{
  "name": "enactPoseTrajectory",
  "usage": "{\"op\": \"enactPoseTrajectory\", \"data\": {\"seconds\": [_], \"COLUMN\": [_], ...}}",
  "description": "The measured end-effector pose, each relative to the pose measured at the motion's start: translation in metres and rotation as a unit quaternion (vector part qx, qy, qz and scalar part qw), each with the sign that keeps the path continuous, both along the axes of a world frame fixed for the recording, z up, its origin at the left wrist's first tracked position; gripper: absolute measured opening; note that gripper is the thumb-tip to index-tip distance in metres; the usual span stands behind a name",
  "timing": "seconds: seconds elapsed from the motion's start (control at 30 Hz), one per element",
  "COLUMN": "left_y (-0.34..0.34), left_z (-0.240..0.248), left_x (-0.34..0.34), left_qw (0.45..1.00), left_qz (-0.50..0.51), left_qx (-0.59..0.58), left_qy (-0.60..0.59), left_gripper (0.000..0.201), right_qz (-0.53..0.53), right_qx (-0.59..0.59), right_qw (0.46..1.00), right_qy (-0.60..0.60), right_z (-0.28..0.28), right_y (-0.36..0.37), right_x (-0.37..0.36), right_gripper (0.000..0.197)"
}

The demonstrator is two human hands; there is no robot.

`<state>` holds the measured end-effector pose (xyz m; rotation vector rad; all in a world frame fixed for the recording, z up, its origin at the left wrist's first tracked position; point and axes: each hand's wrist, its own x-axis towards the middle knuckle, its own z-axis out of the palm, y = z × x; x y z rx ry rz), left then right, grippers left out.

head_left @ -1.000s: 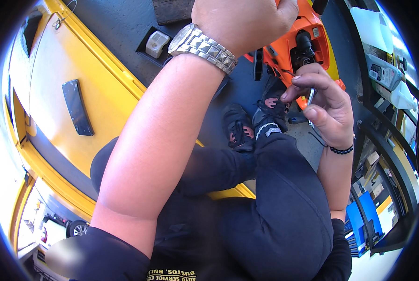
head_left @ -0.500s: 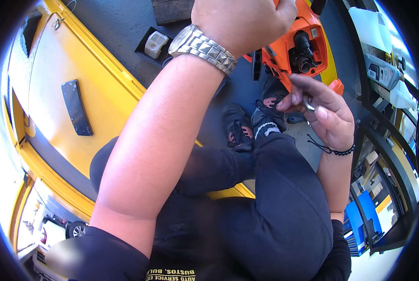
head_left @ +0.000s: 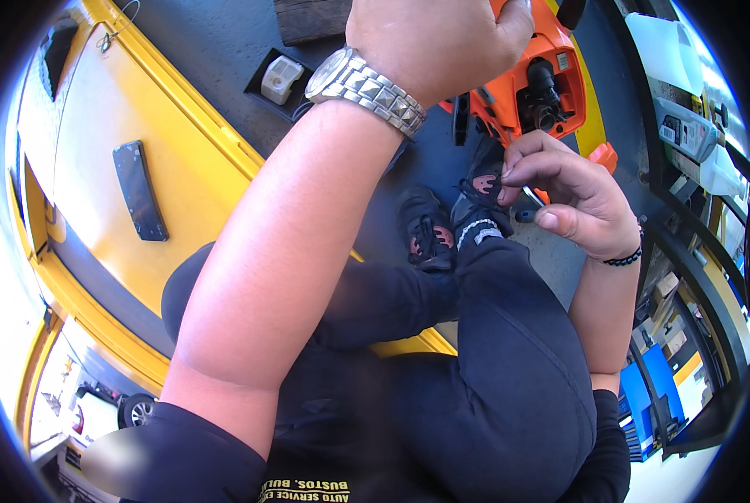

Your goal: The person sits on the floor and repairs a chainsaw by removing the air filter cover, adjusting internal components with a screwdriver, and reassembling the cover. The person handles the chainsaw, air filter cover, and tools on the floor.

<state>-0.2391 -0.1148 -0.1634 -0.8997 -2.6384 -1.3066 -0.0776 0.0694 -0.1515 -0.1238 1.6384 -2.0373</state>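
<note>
Right hand (head_left: 571, 186) lightly grasps slim metal piece (head_left: 533, 196) between thumb and fingers, near orange machine (head_left: 578, 82). Left hand (head_left: 438, 49) beside machine; grip hidden, cannot tell. Advisable: fingertip hold, wrist loose. Black tray (head_left: 256, 90) contains whitish block (head_left: 281, 80); grey bottle's (head_left: 685, 127) contents indeterminable.

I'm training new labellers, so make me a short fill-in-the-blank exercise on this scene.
1. The watch is on the person's ____ wrist.
2. The right hand holds a shiny piece; the bracelet below that hand is coloured ____.
3. The dark slab lies on a panel coloured ____.
4. The housing of the machine is mainly ____.

Missing words: left; black; yellow; orange.
</note>
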Motion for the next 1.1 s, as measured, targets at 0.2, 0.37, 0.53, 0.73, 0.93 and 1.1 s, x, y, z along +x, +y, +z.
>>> {"op": "enactPoseTrajectory", "data": {"seconds": [0.2, 0.37, 0.53, 0.73, 0.93, 1.1], "left_y": [0.005, 0.003, 0.003, -0.004, -0.006, -0.008], "left_z": [-0.007, -0.001, 0.006, 0.016, 0.020, 0.024], "left_x": [0.000, -0.005, -0.008, 0.000, -0.013, -0.012], "left_qw": [1.000, 0.997, 0.991, 0.994, 0.982, 0.979], "left_qz": [-0.007, -0.010, -0.009, -0.002, -0.033, -0.045], "left_qx": [0.002, 0.027, -0.012, 0.016, 0.013, 0.018], "left_qy": [-0.030, -0.072, -0.134, -0.109, -0.186, -0.196], "left_gripper": [0.033, 0.029, 0.026, 0.026, 0.027, 0.028], "right_qz": [-0.078, -0.165, -0.252, -0.295, -0.174, 0.013], "right_qx": [0.113, 0.242, 0.195, 0.002, -0.161, -0.060], "right_qw": [0.988, 0.941, 0.947, 0.946, 0.966, 0.997], "right_qy": [0.066, 0.171, -0.036, -0.132, -0.102, -0.038], "right_z": [0.003, 0.004, 0.015, 0.021, -0.004, -0.001], "right_y": [-0.010, -0.006, -0.016, -0.018, -0.002, 0.008], "right_x": [-0.008, -0.004, 0.013, 0.009, 0.027, 0.012], "right_gripper": [0.033, 0.028, 0.036, 0.052, 0.067, 0.062]}}
